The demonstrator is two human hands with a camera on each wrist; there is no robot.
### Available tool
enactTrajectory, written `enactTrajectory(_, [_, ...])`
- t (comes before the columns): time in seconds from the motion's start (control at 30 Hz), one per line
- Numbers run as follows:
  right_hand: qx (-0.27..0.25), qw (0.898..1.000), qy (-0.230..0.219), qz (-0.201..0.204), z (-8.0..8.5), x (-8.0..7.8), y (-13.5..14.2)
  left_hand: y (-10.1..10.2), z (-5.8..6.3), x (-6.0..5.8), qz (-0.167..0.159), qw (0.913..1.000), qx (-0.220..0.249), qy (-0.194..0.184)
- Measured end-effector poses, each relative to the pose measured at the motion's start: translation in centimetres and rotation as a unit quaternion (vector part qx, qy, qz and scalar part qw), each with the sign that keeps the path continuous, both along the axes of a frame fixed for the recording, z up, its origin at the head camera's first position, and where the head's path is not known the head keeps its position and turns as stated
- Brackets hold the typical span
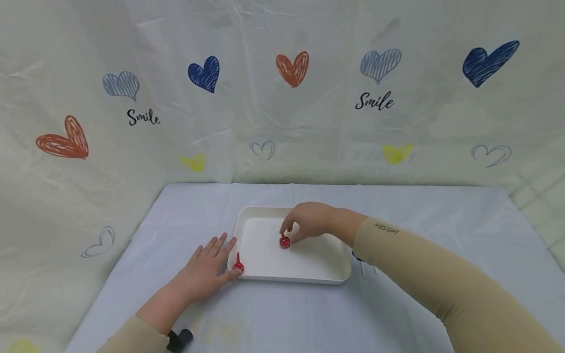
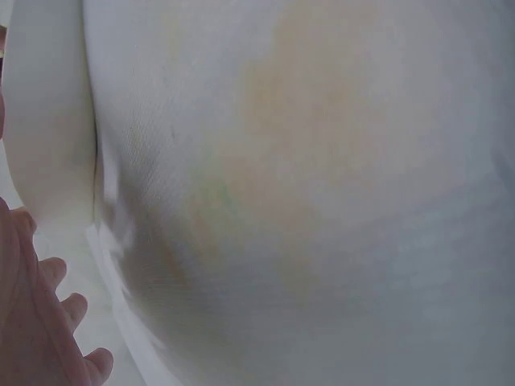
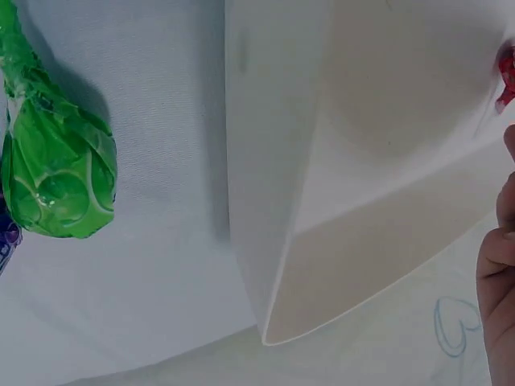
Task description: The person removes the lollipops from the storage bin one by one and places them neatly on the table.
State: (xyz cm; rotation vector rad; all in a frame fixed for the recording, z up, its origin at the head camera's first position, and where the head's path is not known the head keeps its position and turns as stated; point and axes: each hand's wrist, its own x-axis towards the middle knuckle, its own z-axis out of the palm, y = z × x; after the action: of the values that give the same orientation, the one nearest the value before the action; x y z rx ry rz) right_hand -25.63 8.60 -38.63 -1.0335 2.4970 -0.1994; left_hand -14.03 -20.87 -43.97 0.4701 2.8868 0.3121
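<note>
A shallow white tray (image 1: 261,229) stands on the table. Inside, near its middle, my right hand (image 1: 311,219) pinches a red-wrapped lollipop (image 1: 285,243) from above, thumb and fingertips at its stick end. The right wrist view catches only part of that red lollipop (image 3: 508,72) and of the hand (image 3: 499,273) at the picture's edge. A second red-wrapped lollipop (image 1: 238,266) lies in the tray's near left corner. Beside it my left hand (image 1: 203,273) rests with fingers spread along the left rim, thumb by the corner.
Right of the tray lies a green-wrapped lollipop (image 3: 60,169), with a purple wrapper (image 3: 6,237) partly cut off beside it. White sticks (image 1: 363,268) poke out from under my right forearm. A sheet printed with hearts (image 1: 292,69) hangs behind the white-covered table (image 1: 282,327).
</note>
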Motion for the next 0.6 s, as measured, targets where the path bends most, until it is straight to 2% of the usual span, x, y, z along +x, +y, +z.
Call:
enactTrajectory(0.2, [0.006,1.000,0.018,0.021,-0.4,0.0,-0.4,0.0,0.0,0.0,0.006,1.0000,-0.002,-0.002])
enactTrajectory(0.4, [0.007,0.999,0.000,0.041,-0.9,0.1,-0.8,0.1,0.0,-0.1,0.010,0.9999,-0.006,-0.009])
enactTrajectory(0.6, [0.010,0.997,0.012,0.070,-1.2,0.1,-0.8,0.1,0.0,-0.1,0.008,0.9999,-0.003,-0.008])
